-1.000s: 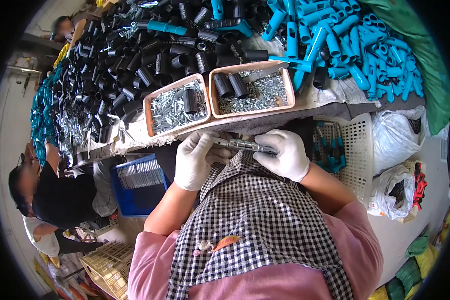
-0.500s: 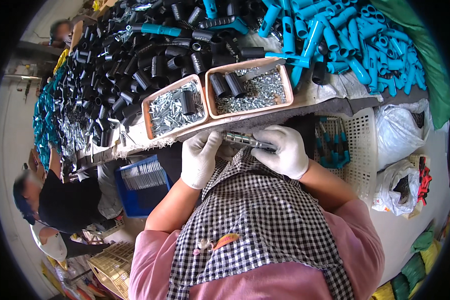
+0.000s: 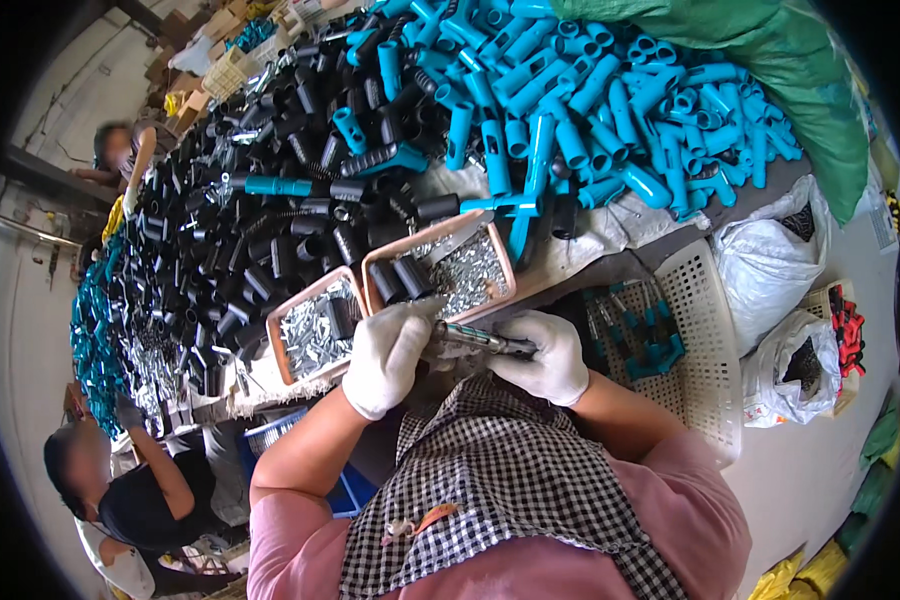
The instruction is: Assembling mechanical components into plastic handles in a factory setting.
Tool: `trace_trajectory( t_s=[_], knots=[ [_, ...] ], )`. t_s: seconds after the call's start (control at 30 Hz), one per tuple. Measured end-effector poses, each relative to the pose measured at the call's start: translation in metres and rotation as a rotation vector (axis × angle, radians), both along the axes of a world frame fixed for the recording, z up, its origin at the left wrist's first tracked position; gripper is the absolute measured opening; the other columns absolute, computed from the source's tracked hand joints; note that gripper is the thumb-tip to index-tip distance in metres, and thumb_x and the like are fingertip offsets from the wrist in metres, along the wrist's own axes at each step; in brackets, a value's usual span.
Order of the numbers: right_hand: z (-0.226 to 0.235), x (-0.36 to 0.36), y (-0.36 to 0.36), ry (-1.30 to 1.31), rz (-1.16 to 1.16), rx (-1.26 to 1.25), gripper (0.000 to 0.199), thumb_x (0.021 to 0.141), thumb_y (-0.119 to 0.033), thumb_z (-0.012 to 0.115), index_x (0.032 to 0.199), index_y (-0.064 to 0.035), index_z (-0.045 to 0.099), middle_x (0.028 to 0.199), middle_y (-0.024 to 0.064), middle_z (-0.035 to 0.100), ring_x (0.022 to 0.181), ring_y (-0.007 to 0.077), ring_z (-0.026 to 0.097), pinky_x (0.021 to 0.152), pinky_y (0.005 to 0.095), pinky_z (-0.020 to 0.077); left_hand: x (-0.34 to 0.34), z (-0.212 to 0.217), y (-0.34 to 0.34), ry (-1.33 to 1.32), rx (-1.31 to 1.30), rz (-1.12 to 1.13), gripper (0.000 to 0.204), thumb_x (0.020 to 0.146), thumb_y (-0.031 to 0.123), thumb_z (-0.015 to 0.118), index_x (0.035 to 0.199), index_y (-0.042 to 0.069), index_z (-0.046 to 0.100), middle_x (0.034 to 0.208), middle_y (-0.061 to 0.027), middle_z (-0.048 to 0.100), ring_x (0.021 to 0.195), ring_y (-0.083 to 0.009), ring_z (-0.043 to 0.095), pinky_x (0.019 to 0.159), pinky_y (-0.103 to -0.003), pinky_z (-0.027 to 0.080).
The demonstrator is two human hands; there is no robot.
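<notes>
A shiny metal tube [image 3: 475, 338] with a dark end lies crosswise in front of my apron, between my two white-gloved hands. My left hand [image 3: 382, 362] is closed round its left end, just by the near edge of the trays. Its dark right end sits in the closed fingers of my right hand [image 3: 548, 358]. Right behind my left hand are two shallow pinkish trays. The left tray [image 3: 278, 352] holds silvery metal pins and a black sleeve. Small metal parts, two black sleeves and a flat metal strip lie in the right tray [image 3: 511, 276].
Black sleeves [image 3: 260, 230] and turquoise tubular parts [image 3: 570, 110] heap the table. At right stand a white perforated basket [image 3: 705, 330] holding turquoise-and-black tools [image 3: 655, 350], and white sacks [image 3: 770, 250]. A blue crate [image 3: 348, 492] is below left. Co-workers [image 3: 160, 490] sit at left.
My view has tilted, so more of the far table shows and the trays appear lower. Both hands keep hold of the metal tube, and my left hand now overlaps the trays' near edge.
</notes>
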State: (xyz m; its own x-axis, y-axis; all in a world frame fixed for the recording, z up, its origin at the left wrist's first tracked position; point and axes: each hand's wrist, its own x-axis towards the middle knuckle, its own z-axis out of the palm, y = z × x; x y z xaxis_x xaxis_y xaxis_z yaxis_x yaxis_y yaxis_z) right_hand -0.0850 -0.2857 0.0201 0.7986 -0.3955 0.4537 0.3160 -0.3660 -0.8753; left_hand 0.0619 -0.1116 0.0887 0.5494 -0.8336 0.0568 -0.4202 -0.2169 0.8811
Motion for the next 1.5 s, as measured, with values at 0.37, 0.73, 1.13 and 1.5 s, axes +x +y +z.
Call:
trace_trajectory(
  t_s=[0.37,0.73,1.13,1.5],
  knots=[
    [0.014,-0.017,-0.024,0.204,-0.134,0.071,0.025,0.068,-0.006,0.079,0.089,0.0020,0.067,0.077,0.0074,0.065,0.066,0.0120,0.059,0.063,0.0273,0.0486,0.121,-0.034,-0.227,-0.379,0.364,0.210,0.094,0.067,0.047,0.083,0.134,-0.004,0.041,0.117,-0.0271,0.062,0.108,-0.0399,0.063,0.093,-0.042,0.050],
    [-0.001,-0.017,-0.024,0.262,-0.205,0.018,0.030,0.070,-0.014,0.080,0.093,0.0004,0.069,0.077,0.0103,0.066,0.065,0.0169,0.062,0.064,0.0296,0.0505,0.149,0.016,-0.148,-0.472,-0.045,0.177,0.061,0.075,0.019,0.077,0.129,0.002,0.054,0.102,-0.0205,0.067,0.093,-0.0290,0.068,0.082,-0.036,0.053],
    [0.001,0.006,0.001,0.344,0.120,0.043,0.034,0.067,-0.015,0.081,0.095,0.0020,0.071,0.090,0.0167,0.071,0.079,0.0274,0.071,0.072,0.0319,0.0560,0.043,-0.013,0.065,0.404,-0.337,0.154,0.051,0.071,0.025,0.088,0.098,0.006,0.049,0.107,-0.0130,0.064,0.091,-0.0190,0.064,0.080,-0.031,0.054],
    [0.012,0.018,0.049,0.419,0.486,-0.234,0.045,0.065,-0.029,0.085,0.099,-0.0033,0.071,0.087,0.0178,0.070,0.077,0.0296,0.071,0.070,0.0364,0.0567,-0.010,0.006,0.108,-0.486,0.201,-0.182,0.038,0.065,0.020,0.085,0.096,0.003,0.070,0.084,-0.0130,0.069,0.075,-0.0320,0.068,0.067,-0.039,0.055]
  ],
)
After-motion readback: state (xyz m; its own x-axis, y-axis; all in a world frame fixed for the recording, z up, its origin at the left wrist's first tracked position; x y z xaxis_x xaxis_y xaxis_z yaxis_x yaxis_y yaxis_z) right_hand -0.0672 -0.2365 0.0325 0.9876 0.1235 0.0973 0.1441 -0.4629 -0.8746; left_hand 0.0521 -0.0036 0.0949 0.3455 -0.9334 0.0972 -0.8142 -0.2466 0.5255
